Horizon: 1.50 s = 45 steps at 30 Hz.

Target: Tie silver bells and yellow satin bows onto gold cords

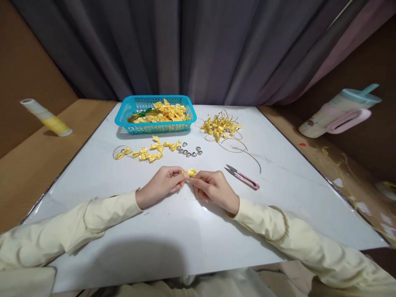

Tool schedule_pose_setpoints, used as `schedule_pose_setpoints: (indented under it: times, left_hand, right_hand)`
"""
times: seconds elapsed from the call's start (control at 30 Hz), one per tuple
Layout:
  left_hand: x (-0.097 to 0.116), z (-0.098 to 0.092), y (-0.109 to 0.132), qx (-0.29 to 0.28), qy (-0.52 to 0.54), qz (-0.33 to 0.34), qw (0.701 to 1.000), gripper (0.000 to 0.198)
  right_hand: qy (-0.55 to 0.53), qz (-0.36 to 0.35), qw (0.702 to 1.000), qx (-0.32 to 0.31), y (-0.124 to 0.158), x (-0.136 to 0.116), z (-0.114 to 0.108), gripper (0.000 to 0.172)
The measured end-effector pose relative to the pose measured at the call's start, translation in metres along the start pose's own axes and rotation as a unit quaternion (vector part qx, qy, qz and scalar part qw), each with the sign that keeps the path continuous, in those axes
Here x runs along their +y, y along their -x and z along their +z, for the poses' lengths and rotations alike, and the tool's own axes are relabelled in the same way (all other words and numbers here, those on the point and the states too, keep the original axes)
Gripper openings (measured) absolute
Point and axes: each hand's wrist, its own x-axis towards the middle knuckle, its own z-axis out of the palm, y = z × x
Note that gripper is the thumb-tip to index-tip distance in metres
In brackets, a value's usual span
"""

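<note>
Between my two hands, low over the white tabletop, is a small yellow ribbon bow (192, 172). My left hand (168, 181) pinches its left side with thumb and forefinger. On the other side, the closed fingers of my right hand (215, 187) grip it too; the fingertips partly hide it. Several small silvery metal pieces (189, 154) lie just beyond my hands. Left of them are several loose yellow bows (147, 154) and one bow on a looped cord (123, 153). Thread snips (242, 177) with pink handles rest to the right of my right hand.
A blue plastic basket (154, 128) full of yellow bows stands at the back. Beside it is a tangled pile of bows on gold cords (221, 126), with one cord end (252, 156) trailing forward. A yellow roll (49, 119) stands left, a tumbler (340, 109) right.
</note>
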Motion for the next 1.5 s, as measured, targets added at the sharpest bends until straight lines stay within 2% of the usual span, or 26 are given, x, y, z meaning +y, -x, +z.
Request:
schedule_pose_setpoints:
  times: [0.2,0.47,0.63,0.73,0.87,1.23,1.4,1.43,1.5]
  left_hand:
    - [0.0,-0.001,-0.001,0.021,0.044,-0.006,0.999,0.031]
    - [-0.003,-0.001,-0.004,0.029,0.033,0.014,0.999,0.026]
    - [0.0,0.0,0.0,0.028,0.028,0.016,0.999,0.025]
    - [0.002,0.001,0.001,0.022,0.058,0.009,0.998,0.026]
    - [0.002,0.004,0.002,0.015,0.097,-0.01,0.995,0.027]
    - [0.0,0.005,0.0,0.034,0.119,-0.01,0.992,0.026]
    - [0.0,0.005,-0.003,0.029,0.117,-0.004,0.993,0.027]
    - [0.0,0.005,-0.003,0.022,0.121,-0.005,0.992,0.027]
    - [0.001,0.004,-0.003,0.007,0.137,-0.013,0.99,0.026]
  right_hand:
    - [-0.014,-0.01,0.999,0.03,-0.002,0.001,-0.002,0.031]
    - [-0.069,0.013,0.997,-0.031,-0.007,0.009,-0.005,0.027]
    - [0.023,-0.008,1.0,-0.016,-0.004,0.002,-0.009,0.027]
    - [0.084,-0.05,0.995,0.013,-0.003,-0.001,-0.009,0.027]
    - [0.131,-0.058,0.989,0.039,-0.003,0.0,-0.007,0.026]
    - [0.149,-0.086,0.983,0.059,-0.008,0.002,-0.006,0.026]
    - [0.078,-0.005,0.997,-0.008,-0.008,0.0,-0.011,0.031]
    - [0.084,-0.002,0.996,-0.007,-0.007,0.0,-0.012,0.033]
    - [0.15,-0.057,0.986,0.044,-0.005,0.001,-0.015,0.034]
